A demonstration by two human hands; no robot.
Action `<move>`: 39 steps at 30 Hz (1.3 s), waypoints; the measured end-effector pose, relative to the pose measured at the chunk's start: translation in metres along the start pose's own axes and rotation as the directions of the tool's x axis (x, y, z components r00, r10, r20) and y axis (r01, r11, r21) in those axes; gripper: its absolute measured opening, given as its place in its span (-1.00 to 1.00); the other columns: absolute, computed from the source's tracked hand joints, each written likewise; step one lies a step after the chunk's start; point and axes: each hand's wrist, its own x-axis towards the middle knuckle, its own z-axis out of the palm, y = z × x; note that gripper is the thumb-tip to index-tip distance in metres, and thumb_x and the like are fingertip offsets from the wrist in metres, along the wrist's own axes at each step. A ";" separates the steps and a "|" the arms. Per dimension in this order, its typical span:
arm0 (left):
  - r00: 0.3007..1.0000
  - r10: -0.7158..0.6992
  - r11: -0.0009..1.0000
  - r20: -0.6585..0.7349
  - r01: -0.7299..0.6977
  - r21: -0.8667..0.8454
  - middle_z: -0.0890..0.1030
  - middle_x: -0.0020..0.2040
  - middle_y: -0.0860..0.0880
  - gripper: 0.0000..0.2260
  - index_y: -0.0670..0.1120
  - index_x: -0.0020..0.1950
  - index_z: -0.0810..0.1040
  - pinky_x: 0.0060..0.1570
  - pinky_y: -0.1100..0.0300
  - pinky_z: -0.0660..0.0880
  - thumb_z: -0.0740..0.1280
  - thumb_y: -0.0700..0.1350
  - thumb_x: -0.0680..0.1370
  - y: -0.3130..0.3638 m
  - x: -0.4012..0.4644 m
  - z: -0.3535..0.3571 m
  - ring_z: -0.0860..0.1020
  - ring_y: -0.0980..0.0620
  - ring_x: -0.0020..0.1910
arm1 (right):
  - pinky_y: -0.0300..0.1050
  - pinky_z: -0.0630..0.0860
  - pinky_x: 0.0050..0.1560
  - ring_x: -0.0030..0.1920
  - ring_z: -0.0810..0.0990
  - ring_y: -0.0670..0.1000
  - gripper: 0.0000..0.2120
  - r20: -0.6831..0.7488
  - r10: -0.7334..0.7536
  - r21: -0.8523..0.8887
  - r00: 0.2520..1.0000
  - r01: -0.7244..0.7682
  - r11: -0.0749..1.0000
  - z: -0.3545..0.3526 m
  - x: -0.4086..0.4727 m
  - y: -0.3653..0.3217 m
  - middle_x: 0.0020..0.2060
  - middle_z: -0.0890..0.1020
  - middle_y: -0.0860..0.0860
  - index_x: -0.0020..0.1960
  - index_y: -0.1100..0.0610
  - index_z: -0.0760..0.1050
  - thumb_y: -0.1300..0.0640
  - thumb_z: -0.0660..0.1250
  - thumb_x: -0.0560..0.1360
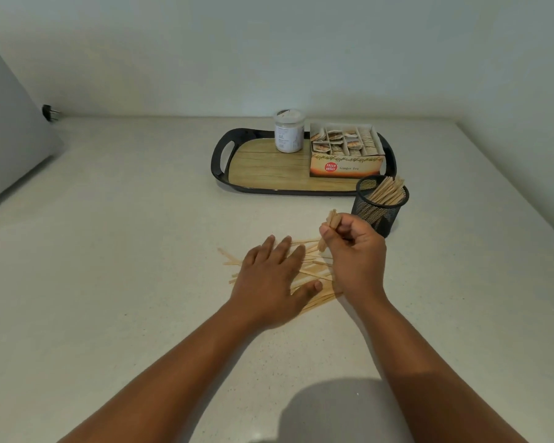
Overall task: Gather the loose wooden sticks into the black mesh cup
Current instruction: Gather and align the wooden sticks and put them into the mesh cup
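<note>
There is only one view. The head camera looks forward and down, close above the pale counter [115,282]. It faces a wall [269,52].

Cup [379,204] right of loose sticks [314,273]

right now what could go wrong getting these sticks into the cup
The right hand pinches only a small bundle of sticks, so some may slip. The black mesh cup is already crowded with slanting sticks, so new ones may catch. The left hand lying flat on the loose pile may scatter it.
</note>
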 end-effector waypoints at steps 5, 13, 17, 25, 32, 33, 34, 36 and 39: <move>0.999 0.023 1.000 0.022 -0.023 0.006 -0.02 0.68 0.03 -0.25 0.17 0.65 -0.03 0.58 -0.11 -0.07 -0.24 0.51 0.54 -0.003 0.002 0.003 -0.12 -0.08 0.66 | -0.18 0.65 -0.15 -0.23 0.70 0.00 -0.85 -0.073 -0.091 0.059 0.993 0.095 0.994 -0.016 0.020 -0.020 -0.27 0.71 -0.03 -0.07 0.01 0.67 0.25 0.48 0.57; 0.999 0.042 0.999 0.006 -0.042 0.000 -0.05 0.68 0.05 -0.27 0.17 0.65 -0.06 0.57 -0.10 -0.11 -0.24 0.49 0.55 -0.005 0.003 0.006 -0.15 -0.07 0.66 | 0.06 0.71 -0.01 -0.16 0.73 -0.11 -0.86 -0.222 -0.096 -0.206 0.970 0.050 0.977 -0.053 0.105 -0.044 -0.19 0.71 -0.14 -0.01 -0.05 0.65 0.14 0.54 0.51; 0.999 0.039 0.999 -0.005 -0.039 -0.001 -0.04 0.68 0.05 -0.27 0.17 0.65 -0.05 0.56 -0.09 -0.12 -0.24 0.49 0.55 -0.006 0.004 0.007 -0.14 -0.07 0.66 | 0.27 0.53 0.23 -0.02 0.71 -0.02 -0.82 -0.155 0.011 -0.383 0.988 -0.070 0.921 -0.049 0.121 -0.035 -0.23 0.68 -0.23 -0.11 -0.20 0.57 0.04 0.54 0.50; 0.999 0.038 0.999 -0.019 -0.038 -0.010 -0.04 0.68 0.06 -0.27 0.19 0.64 -0.06 0.56 -0.09 -0.12 -0.24 0.50 0.55 -0.007 0.005 0.010 -0.14 -0.06 0.66 | 0.06 0.16 0.03 -0.03 0.60 -0.07 -0.84 -0.116 0.120 -0.548 0.986 -0.164 0.820 -0.043 0.126 -0.024 -0.28 0.62 -0.29 -0.06 -0.22 0.56 -0.04 0.54 0.49; 0.999 0.039 0.999 -0.020 -0.039 -0.013 -0.03 0.68 0.05 -0.27 0.18 0.64 -0.04 0.56 -0.10 -0.12 -0.24 0.50 0.55 -0.007 0.004 0.009 -0.13 -0.07 0.65 | 0.07 0.18 0.09 0.03 0.57 -0.11 -0.74 -0.137 0.118 -0.554 0.983 -0.175 0.814 -0.043 0.123 -0.016 -0.14 0.64 -0.28 0.14 -0.14 0.60 0.02 0.53 0.49; 0.999 0.039 0.999 -0.021 -0.039 -0.013 -0.03 0.68 0.05 -0.27 0.17 0.64 -0.04 0.56 -0.10 -0.12 -0.24 0.50 0.55 -0.007 0.004 0.009 -0.13 -0.07 0.65 | 0.06 0.18 0.10 0.02 0.56 -0.11 -0.73 -0.146 0.099 -0.572 0.984 -0.165 0.803 -0.043 0.122 -0.016 -0.12 0.63 -0.27 0.19 -0.12 0.61 0.02 0.51 0.52; 0.999 0.039 0.999 -0.023 -0.039 -0.014 -0.03 0.68 0.05 -0.27 0.17 0.64 -0.04 0.56 -0.11 -0.11 -0.23 0.49 0.55 -0.007 0.004 0.009 -0.13 -0.07 0.66 | 0.06 0.18 0.10 0.00 0.54 -0.12 -0.73 -0.153 0.076 -0.592 0.985 -0.153 0.791 -0.044 0.120 -0.016 -0.10 0.61 -0.27 0.22 -0.11 0.61 0.03 0.49 0.54; 0.999 0.041 0.999 -0.026 -0.041 -0.013 -0.03 0.68 0.05 -0.27 0.17 0.64 -0.03 0.57 -0.11 -0.10 -0.23 0.49 0.55 -0.007 0.004 0.008 -0.12 -0.08 0.66 | 0.04 0.17 0.11 0.03 0.55 -0.10 -0.74 -0.162 0.032 -0.614 0.986 -0.126 0.779 -0.045 0.116 -0.018 -0.06 0.61 -0.26 0.25 -0.10 0.61 0.06 0.45 0.57; 0.999 0.041 0.999 -0.028 -0.042 -0.015 -0.02 0.68 0.05 -0.27 0.16 0.64 -0.03 0.57 -0.11 -0.10 -0.23 0.49 0.55 -0.006 0.004 0.008 -0.12 -0.08 0.66 | 0.01 0.15 0.15 0.22 0.56 -0.02 -0.74 -0.193 -0.080 -0.632 0.978 -0.062 0.773 -0.043 0.103 -0.020 0.12 0.68 -0.15 0.25 -0.09 0.61 0.11 0.43 0.59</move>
